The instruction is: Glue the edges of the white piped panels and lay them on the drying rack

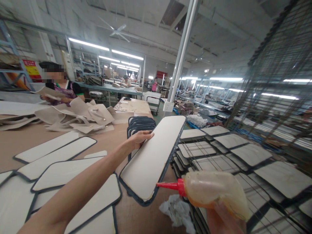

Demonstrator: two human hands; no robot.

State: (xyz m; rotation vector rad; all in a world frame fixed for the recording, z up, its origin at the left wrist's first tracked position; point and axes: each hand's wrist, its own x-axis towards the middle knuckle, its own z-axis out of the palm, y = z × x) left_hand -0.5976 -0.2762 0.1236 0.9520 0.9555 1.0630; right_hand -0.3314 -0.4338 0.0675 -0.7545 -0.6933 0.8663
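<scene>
My left hand [141, 139] grips the left long edge of a white panel [156, 152], thumb on its face, and holds it tilted above the table. The panel has rounded corners and a dark blue rim. My right hand [225, 216] is wrapped round a cloudy squeeze bottle [214, 190] with amber liquid inside. The bottle lies nearly level, and its red pointed nozzle [170, 185] reaches the dark rim at the panel's lower right. Below the bottle lies a crumpled white tissue [177, 211].
Similar panels [73, 175] overlap on the brown table at left. A stack of dark-edged pieces [141, 123] stands behind my left hand. Panels [229, 144] rest on a wire rack at right. Beige cut pieces [80, 113] lie before a seated co-worker [62, 86]. A metal post [181, 58] rises ahead.
</scene>
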